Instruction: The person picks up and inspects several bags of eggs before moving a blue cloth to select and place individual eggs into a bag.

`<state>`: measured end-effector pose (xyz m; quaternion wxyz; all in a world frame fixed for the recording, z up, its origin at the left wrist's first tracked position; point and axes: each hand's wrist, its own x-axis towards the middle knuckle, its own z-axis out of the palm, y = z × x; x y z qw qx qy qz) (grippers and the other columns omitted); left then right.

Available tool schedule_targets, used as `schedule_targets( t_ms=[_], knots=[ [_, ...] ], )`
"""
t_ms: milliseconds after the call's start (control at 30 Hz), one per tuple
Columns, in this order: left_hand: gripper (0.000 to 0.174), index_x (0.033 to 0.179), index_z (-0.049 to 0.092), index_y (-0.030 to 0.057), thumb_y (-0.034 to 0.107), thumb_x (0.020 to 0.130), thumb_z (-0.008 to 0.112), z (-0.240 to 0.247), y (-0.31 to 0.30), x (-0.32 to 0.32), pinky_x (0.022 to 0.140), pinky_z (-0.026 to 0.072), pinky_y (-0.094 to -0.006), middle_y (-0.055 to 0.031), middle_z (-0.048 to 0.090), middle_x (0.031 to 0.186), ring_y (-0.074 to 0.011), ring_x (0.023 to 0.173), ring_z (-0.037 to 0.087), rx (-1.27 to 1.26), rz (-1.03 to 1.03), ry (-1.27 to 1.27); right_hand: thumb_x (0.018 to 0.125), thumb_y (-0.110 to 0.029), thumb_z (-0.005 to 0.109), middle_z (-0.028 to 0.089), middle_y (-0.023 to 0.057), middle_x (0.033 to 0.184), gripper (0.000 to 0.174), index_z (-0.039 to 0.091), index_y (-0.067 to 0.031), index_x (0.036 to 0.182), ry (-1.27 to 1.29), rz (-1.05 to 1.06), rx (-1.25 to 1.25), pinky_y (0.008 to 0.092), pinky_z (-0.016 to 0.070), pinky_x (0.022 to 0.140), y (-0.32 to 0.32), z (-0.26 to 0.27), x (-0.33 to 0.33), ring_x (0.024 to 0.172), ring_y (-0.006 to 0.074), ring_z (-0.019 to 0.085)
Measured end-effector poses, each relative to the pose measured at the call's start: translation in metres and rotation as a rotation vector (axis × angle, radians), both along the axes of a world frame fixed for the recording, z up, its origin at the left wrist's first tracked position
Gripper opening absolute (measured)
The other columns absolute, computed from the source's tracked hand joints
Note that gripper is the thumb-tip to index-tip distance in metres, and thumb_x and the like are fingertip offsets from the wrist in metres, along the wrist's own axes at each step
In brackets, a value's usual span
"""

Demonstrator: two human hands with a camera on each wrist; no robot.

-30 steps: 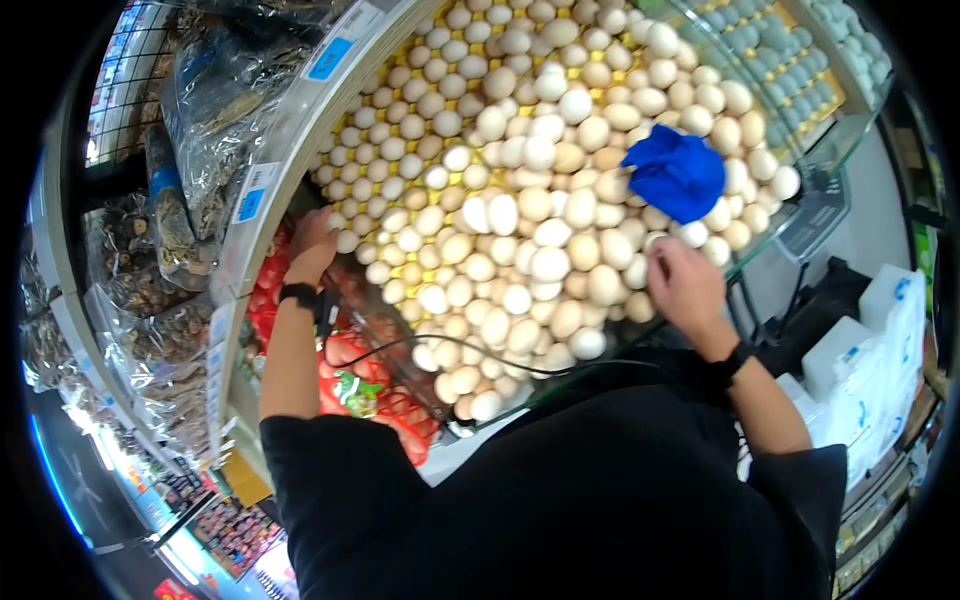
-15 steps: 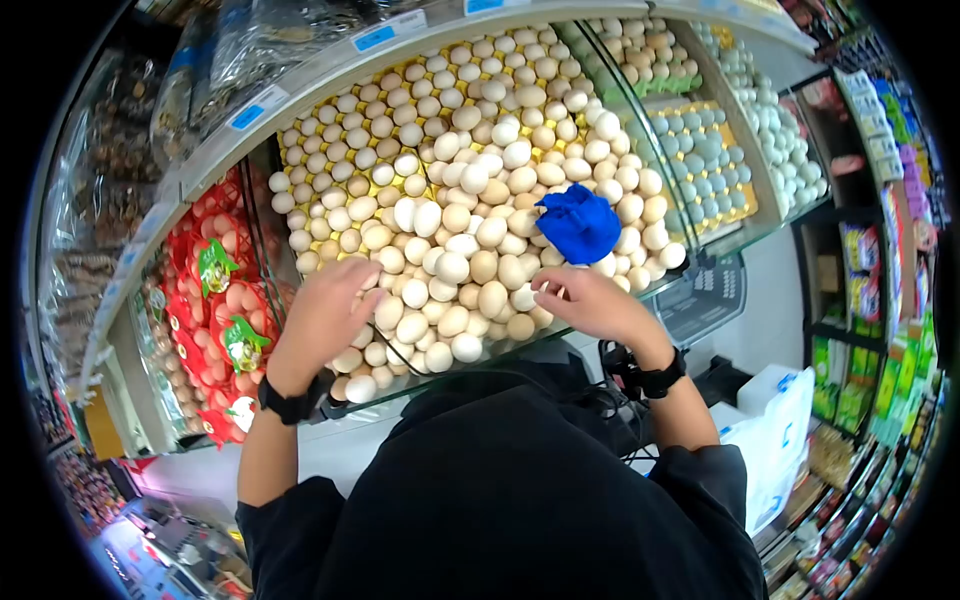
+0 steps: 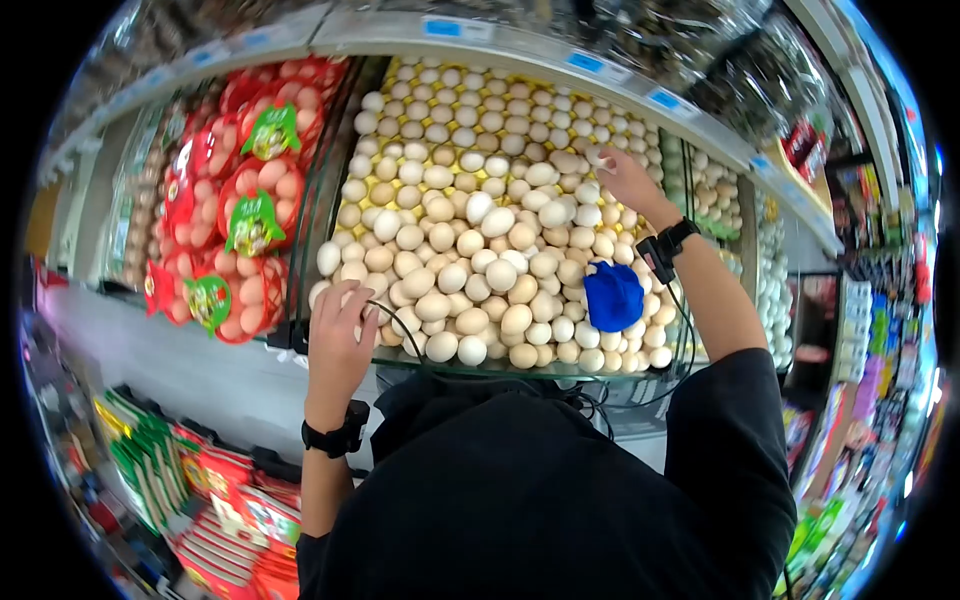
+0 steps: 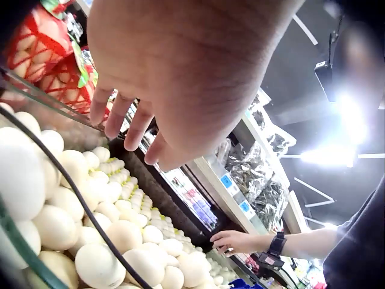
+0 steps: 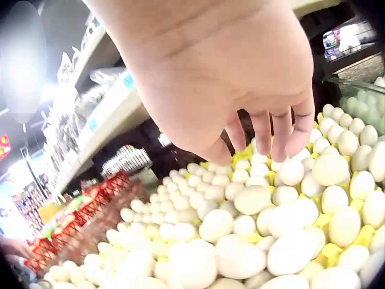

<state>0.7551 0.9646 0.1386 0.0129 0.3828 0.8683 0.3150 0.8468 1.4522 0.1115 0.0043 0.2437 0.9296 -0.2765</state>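
Note:
A broad heap of cream and white eggs [image 3: 470, 240] fills the display bin, with rows in yellow egg trays [image 3: 465, 115] toward the back. My left hand [image 3: 343, 335] is over the eggs at the bin's front left corner; in the left wrist view its fingers [image 4: 139, 123] hang loosely and hold nothing. Farther back, my right hand [image 3: 635, 185] reaches to the right rear of the bin. Its fingers [image 5: 261, 132], slightly bent and spread, overlap the tray eggs [image 5: 292, 171] in the right wrist view, with no egg showing in the grasp. A crumpled blue bundle [image 3: 614, 297] lies on the eggs at right.
Red net bags of eggs [image 3: 262, 200] stand left of a clear divider [image 3: 318, 190]. A shelf with price labels [image 3: 455, 28] overhangs the back. A glass front edge [image 3: 500, 373] borders the bin, and a black cable [image 3: 397, 325] crosses near my left hand.
My right hand has gone from the front of the heap to the back right. The left hand came from the bin's far left side to its front left corner. The head view has turned.

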Motion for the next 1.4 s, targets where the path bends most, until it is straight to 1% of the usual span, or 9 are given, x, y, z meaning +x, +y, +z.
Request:
schedule_targets(
  t_ms=[100,300,533,700,767,833,900,1000,1400],
  knots=[
    [0.023,0.106,0.063,0.0026,0.006,0.084,0.067,-0.019,-0.010,0.002,0.091,0.0445,-0.0436,-0.0133,0.059,0.110,-0.0346,0.105,0.055,0.114,0.154,-0.018,0.083,-0.025,0.065,0.061,0.0302,0.113,0.052,0.052,-0.0046,0.129,-0.080,0.132,0.262,0.0462,0.0467,0.094,0.029,-0.026,-0.023,0.106,0.0458,0.057],
    [0.021,0.103,0.063,0.0046,0.005,0.082,0.066,-0.062,-0.009,-0.003,0.084,0.0447,-0.0415,-0.0100,0.060,0.105,-0.0318,0.100,0.055,0.141,0.350,0.021,0.084,-0.026,0.067,0.051,0.0273,0.129,0.059,0.047,-0.0164,0.138,-0.418,0.123,0.404,0.0452,0.0449,0.100,0.077,-0.076,-0.043,0.119,0.0422,0.052],
    [0.018,0.095,0.064,0.0035,0.002,0.077,0.068,-0.080,-0.009,-0.010,0.079,0.0456,-0.0402,-0.0087,0.060,0.096,-0.0294,0.089,0.057,0.186,0.465,0.064,0.084,-0.026,0.068,0.056,0.0232,0.125,0.048,0.054,-0.0108,0.127,-0.425,0.169,0.375,0.0455,0.0455,0.097,0.079,-0.077,-0.059,0.117,0.0407,0.054],
    [0.021,0.092,0.064,0.0023,-0.003,0.072,0.067,-0.084,-0.012,-0.013,0.075,0.0473,-0.0399,-0.0104,0.059,0.095,-0.0317,0.085,0.056,0.208,0.482,0.097,0.088,-0.022,0.062,0.060,0.0243,0.124,0.042,0.057,-0.0015,0.124,0.078,0.121,0.419,0.0421,0.0432,0.099,0.099,-0.084,-0.115,0.116,0.0393,0.056],
    [0.021,0.090,0.064,0.0019,-0.003,0.070,0.068,-0.087,-0.011,-0.011,0.073,0.0475,-0.0410,-0.0104,0.058,0.093,-0.0321,0.082,0.055,0.203,0.475,0.071,0.090,-0.028,0.060,0.059,0.0245,0.127,0.049,0.054,0.0020,0.127,0.140,-0.009,0.220,0.0421,0.0415,0.101,0.082,-0.087,-0.165,0.117,0.0408,0.054],
    [0.021,0.090,0.064,0.0019,-0.003,0.070,0.068,-0.087,-0.014,-0.012,0.073,0.0475,-0.0414,-0.0107,0.058,0.091,-0.0324,0.082,0.055,0.197,0.442,0.055,0.088,-0.021,0.064,0.064,0.0147,0.111,0.044,0.055,0.0001,0.126,0.306,0.002,0.181,0.0364,0.0486,0.087,0.051,-0.094,-0.212,0.099,0.0239,0.062],
    [0.021,0.089,0.064,0.0015,-0.003,0.069,0.067,-0.087,-0.015,-0.014,0.073,0.0476,-0.0428,-0.0112,0.056,0.090,-0.0329,0.081,0.055,0.184,0.408,0.035,0.089,-0.022,0.065,0.065,0.0139,0.110,0.043,0.056,0.0014,0.124,0.327,0.073,0.393,0.0334,0.0483,0.088,0.035,-0.105,-0.255,0.100,0.0217,0.062],
    [0.021,0.089,0.064,0.0011,-0.003,0.068,0.067,-0.088,-0.017,-0.016,0.074,0.0477,-0.0447,-0.0109,0.056,0.092,-0.0315,0.080,0.055,0.174,0.370,0.023,0.089,-0.024,0.067,0.065,0.0151,0.109,0.042,0.058,0.0018,0.122,0.420,0.165,0.307,0.0320,0.0479,0.090,0.020,-0.122,-0.302,0.101,0.0219,0.062],
    [0.035,0.097,0.060,0.0039,-0.007,0.064,0.062,-0.087,-0.020,-0.010,0.070,0.0457,-0.0407,-0.0085,0.055,0.091,-0.0274,0.078,0.055,0.087,0.364,-0.086,0.084,-0.033,0.073,0.067,0.0162,0.111,0.050,0.060,0.0004,0.118,0.150,0.174,0.194,0.0347,0.0489,0.090,0.005,-0.121,-0.366,0.103,0.0254,0.064]
  ],
)
